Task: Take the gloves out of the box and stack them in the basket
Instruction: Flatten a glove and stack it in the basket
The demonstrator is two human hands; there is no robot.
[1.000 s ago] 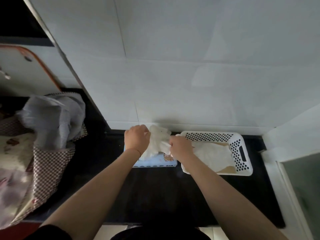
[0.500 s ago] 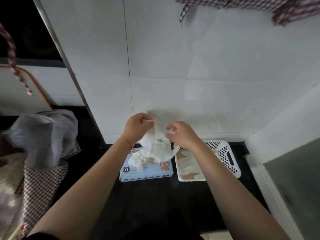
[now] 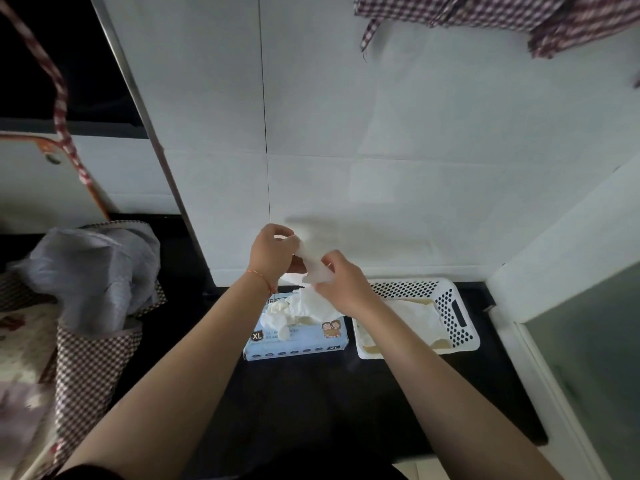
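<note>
**Glove held aloft between two hands above the box**

Both hands are raised over a dark countertop (image 3: 311, 393), gripping one white glove (image 3: 313, 268) between them. The left hand (image 3: 273, 252) pinches the glove's upper end with curled fingers; the right hand (image 3: 341, 284) clasps its lower part, and the glove stretches slanting between the two, in front of the white tiled wall (image 3: 381, 133). Directly beneath, a pale blue box (image 3: 298, 342) marked XL lies flat, crumpled white gloves (image 3: 291, 306) spilling from its top opening. Just beside it on the right sits a white perforated basket (image 3: 457, 317), with flattened gloves (image 3: 415, 317) lying inside. Off to the left, grey cloth (image 3: 93, 271) is heaped on checked fabric (image 3: 86, 368); more checked fabric (image 3: 485, 15) hangs overhead.
</note>
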